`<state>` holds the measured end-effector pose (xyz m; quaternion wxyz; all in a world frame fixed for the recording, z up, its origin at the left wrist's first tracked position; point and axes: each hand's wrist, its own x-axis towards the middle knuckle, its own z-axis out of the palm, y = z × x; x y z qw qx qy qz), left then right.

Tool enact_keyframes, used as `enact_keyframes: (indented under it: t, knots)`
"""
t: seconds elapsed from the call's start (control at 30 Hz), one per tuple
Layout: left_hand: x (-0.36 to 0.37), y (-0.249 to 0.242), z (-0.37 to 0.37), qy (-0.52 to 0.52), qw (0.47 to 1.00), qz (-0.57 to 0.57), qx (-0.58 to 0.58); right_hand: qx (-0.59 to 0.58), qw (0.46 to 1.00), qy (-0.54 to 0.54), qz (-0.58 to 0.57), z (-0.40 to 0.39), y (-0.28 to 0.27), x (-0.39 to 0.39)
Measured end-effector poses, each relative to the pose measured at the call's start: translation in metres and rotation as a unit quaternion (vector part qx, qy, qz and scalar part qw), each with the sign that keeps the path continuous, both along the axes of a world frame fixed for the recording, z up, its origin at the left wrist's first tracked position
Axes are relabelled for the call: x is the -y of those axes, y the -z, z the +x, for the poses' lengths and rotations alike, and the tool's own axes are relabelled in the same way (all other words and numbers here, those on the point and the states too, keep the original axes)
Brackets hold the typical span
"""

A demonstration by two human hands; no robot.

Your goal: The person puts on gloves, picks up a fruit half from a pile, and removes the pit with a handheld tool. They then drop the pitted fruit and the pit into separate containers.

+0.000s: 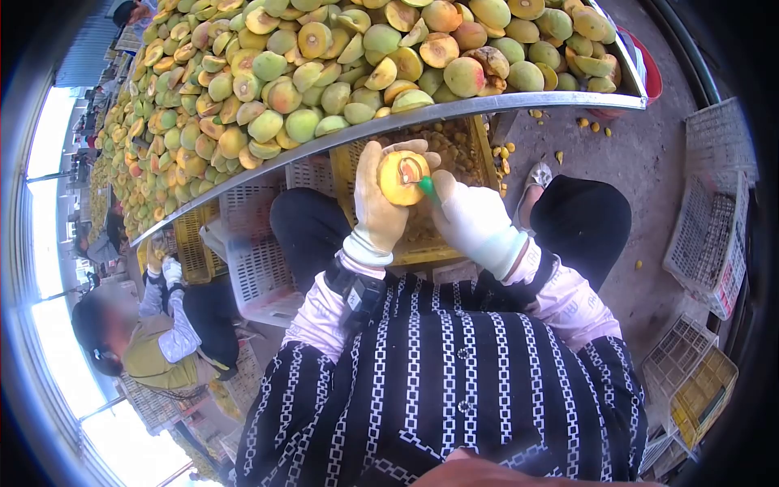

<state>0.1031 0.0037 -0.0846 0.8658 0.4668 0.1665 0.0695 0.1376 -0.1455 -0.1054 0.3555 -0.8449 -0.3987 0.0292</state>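
Note:
My left hand (pixel 380 199), in a tan-stained glove, holds a halved yellow fruit (pixel 393 183) with its cut face and brown pit turned up. My right hand (pixel 475 215), in a white glove, is closed on a small tool with a green handle (pixel 428 187). The tool's curved metal end is at the pit in the fruit. Both hands are above a yellow crate (pixel 487 154) with fruit pieces in it, between my knees.
A metal-edged table (pixel 519 101) heaped with halved fruit (pixel 300 81) stands in front. A white crate (pixel 260 268) is at the left, near a seated co-worker (pixel 166 341). More crates (pixel 706 227) stand at the right. Fruit pieces (pixel 595 127) lie on the floor.

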Motion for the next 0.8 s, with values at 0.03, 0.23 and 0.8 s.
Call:
enact_keyframes:
  t: [0.03, 0.23, 0.8]
  knots:
    - [0.001, -0.002, -0.001, -0.001, 1.0, -0.01, -0.003, -0.002, 1.0, 0.0, -0.001, -0.001, -0.001, 0.0]
    - [-0.007, 0.006, -0.005, -0.006, 1.0, 0.014, -0.027, -0.07, 0.997, -0.028, -0.003, -0.006, -0.005, -0.003]
    - [-0.022, 0.006, 0.004, 0.06, 0.993, 0.087, -0.055, -0.396, 0.916, -0.053, 0.045, 0.007, 0.001, -0.008]
